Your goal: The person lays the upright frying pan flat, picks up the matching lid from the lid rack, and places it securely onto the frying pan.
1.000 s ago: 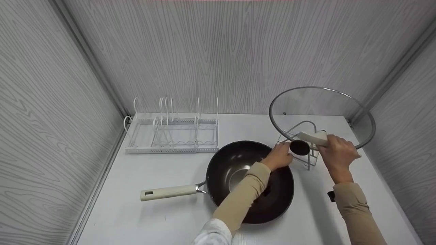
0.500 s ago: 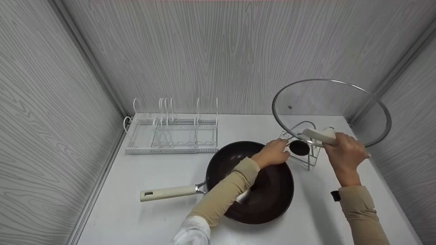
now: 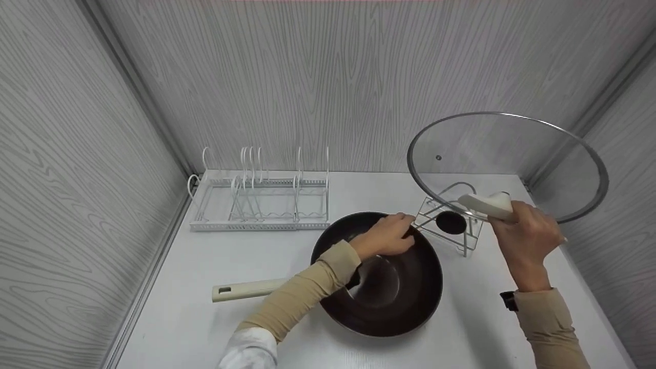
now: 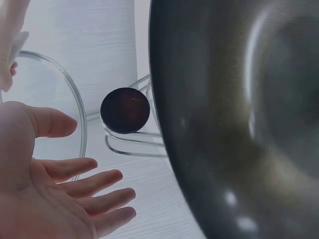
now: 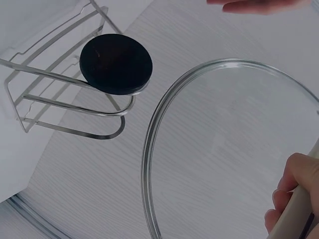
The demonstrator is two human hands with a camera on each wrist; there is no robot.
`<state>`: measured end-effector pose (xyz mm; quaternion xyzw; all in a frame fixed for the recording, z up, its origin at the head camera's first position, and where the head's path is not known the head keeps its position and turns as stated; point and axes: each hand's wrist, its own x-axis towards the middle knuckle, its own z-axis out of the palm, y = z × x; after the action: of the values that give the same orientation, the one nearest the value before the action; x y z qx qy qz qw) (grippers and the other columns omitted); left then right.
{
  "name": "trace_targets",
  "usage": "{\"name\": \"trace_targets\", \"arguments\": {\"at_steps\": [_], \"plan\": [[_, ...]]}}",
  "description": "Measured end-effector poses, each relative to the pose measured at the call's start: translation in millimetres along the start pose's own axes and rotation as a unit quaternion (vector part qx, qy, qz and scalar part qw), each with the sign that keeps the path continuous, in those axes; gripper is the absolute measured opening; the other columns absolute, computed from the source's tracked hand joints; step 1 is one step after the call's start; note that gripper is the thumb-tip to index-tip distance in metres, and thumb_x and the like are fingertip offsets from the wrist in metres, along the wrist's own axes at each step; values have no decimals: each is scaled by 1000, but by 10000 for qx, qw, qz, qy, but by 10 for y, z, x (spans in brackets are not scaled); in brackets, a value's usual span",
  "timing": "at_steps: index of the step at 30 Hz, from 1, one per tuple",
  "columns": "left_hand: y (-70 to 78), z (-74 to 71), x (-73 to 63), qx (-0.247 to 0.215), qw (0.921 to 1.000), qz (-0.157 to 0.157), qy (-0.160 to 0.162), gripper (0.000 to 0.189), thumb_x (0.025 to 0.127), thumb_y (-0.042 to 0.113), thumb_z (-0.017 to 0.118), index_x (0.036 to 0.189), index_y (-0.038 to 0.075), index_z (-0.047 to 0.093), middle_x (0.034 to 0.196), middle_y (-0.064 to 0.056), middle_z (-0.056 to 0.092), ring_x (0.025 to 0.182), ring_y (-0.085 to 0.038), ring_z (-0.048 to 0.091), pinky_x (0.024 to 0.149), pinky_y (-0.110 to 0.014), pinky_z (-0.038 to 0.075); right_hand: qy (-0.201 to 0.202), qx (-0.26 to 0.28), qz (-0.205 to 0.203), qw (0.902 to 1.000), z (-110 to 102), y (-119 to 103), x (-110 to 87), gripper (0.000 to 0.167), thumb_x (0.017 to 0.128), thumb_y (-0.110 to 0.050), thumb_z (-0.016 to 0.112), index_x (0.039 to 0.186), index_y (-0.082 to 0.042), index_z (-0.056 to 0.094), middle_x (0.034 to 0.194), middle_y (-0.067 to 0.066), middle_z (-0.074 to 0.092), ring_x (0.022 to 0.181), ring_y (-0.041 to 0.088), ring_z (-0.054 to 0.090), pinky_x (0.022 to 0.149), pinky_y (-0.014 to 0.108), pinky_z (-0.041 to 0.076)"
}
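My right hand (image 3: 528, 241) grips the cream handle (image 3: 489, 205) of a large glass lid (image 3: 512, 159) with a metal rim. The lid is held up, tilted, above the right side of the table. My left hand (image 3: 385, 236) hovers over the dark wok (image 3: 405, 287); in the left wrist view its fingers are spread, with nothing in them. A small metal wire rack (image 3: 472, 237) with a dark round disc (image 3: 451, 222) stands just right of the wok. Part of the rack shows through the lid's lower edge.
A white wire dish rack (image 3: 259, 226) with upright loops stands at the back left. The wok's cream handle (image 3: 243, 290) points left, partly behind my left sleeve. Grey wood-grain panels (image 3: 328, 87) enclose the white table (image 3: 179, 318) at the back and sides.
My left hand has drawn back leftward from the wire rack to above the wok. My right hand has shifted slightly right with the lid, which now sits farther right.
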<state>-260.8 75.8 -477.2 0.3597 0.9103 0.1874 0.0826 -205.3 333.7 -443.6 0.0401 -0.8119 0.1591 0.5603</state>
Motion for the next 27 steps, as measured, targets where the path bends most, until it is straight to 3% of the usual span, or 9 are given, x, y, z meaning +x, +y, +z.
{"name": "trace_targets", "arguments": {"at_steps": [8,13,20,27], "plan": [[-52,-131,-377,511,9964,441,504,51,100,22,47,147,2,40,147,-19,43,139,-29,39,115,-41,31,120,166,-31,9998,-151,-140,4,24,72,-14,84,76,4,69,67,21,66,51,40,57,51,53,41],[-132,-166,-671,687,9941,472,698,52,101,20,48,149,2,38,151,-19,39,141,-32,36,117,-46,27,312,287,-132,9990,-240,-220,-36,27,73,-18,85,72,3,68,63,19,65,45,36,53,48,48,37],[-397,-74,-1126,1103,9834,594,1311,54,96,16,56,145,0,42,148,-22,43,139,-38,39,115,-50,29,632,503,-29,9967,-387,-420,-28,28,72,-19,82,66,2,65,57,19,61,42,35,50,50,43,33],[-705,47,-1618,1107,9745,686,1830,56,94,18,62,142,-4,45,144,-25,46,135,-41,43,109,-56,37,662,537,-72,9963,-520,-583,-42,27,72,-20,79,65,2,65,58,17,63,41,35,49,49,43,32]]}}
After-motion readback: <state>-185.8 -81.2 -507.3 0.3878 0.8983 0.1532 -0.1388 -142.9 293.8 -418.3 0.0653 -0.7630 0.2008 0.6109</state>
